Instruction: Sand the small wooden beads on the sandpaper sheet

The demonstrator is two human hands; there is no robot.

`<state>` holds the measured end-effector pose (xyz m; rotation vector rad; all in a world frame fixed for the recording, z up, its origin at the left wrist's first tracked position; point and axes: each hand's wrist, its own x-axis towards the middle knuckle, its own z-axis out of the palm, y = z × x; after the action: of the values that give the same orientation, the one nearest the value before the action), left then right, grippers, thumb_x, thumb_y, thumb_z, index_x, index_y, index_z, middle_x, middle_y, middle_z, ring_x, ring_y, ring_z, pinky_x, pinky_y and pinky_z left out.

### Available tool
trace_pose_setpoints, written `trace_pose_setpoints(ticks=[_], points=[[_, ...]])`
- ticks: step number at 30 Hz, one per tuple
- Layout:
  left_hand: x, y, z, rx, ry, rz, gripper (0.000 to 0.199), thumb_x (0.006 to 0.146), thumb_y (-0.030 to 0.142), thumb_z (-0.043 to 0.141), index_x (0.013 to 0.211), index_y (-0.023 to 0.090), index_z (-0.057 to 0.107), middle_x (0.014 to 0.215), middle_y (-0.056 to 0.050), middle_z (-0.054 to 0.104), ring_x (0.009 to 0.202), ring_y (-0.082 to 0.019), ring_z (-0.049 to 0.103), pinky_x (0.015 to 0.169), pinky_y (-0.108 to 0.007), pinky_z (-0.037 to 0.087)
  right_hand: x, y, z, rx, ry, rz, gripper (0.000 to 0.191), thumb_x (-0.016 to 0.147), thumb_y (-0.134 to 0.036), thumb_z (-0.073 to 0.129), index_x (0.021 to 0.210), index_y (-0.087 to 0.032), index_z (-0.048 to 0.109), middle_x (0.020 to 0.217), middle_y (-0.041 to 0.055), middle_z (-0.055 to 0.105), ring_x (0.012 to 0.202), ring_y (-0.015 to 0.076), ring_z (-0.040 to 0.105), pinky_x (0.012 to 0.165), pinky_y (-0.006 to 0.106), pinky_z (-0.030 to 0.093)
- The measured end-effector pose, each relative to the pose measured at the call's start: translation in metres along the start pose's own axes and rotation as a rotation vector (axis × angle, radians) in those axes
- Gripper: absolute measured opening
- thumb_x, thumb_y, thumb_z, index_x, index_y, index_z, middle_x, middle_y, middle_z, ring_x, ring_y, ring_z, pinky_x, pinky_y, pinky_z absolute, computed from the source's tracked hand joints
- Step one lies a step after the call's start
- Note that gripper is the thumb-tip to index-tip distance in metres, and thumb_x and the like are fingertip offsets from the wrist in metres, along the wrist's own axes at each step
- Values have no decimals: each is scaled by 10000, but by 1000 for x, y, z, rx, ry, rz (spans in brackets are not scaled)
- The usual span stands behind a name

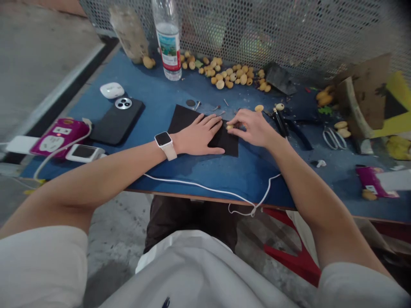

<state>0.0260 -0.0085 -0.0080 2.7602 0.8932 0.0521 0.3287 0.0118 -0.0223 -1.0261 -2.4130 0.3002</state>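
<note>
A black sheet (231, 145), which looks like sandpaper, lies on the blue tabletop. My left hand (199, 134) is pressed flat on it, fingers spread and palm down. At the sheet's right side my right hand (252, 126) pinches a small yellowish gourd (230, 127) between thumb and fingers. The gourd is low over the sheet or touching it; I cannot tell which, and my fingers partly cover it. Just beyond my right hand lie a loose pale gourd (258, 108) and a black pen-like tool (280, 123).
Many small gourds (237, 75) line the mesh at the back, beside a water bottle (169, 47). A phone (118, 122), an earbud case (112, 90) and a purple power socket (61, 137) are left. Pliers (300, 133) and scissors (334, 137) lie right. A white cable (199, 185) crosses the front edge.
</note>
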Motion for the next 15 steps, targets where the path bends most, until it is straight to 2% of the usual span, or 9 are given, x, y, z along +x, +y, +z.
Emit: trace_pose_setpoints(ticks=[7,11,15], points=[[0,-4,5,-7,36,-4,1212,1187,908,447,1942,-32,332,2028,-319,292,1910,-523,237,1564,-672,131,2,7,6,-5,93,48,228,1109,-500,821,1155,-282,870,1138,130,824,1128,387,770,1073,636,671],[0,-7,7,-17,25,18,1221,1187,930,414,1961,-7,299,2037,-299,283,1915,-524,218,1562,-694,119,0,4,8,37,65,25,216,1080,-508,855,1127,-297,864,1081,99,829,1055,363,771,1059,640,669],[0,-6,7,-10,45,22,1223,1188,933,408,1951,-18,314,2030,-311,294,1909,-527,232,1560,-703,126,0,5,8,21,110,56,193,1072,-475,857,1107,-285,846,1098,107,840,1079,376,775,1052,631,658]])
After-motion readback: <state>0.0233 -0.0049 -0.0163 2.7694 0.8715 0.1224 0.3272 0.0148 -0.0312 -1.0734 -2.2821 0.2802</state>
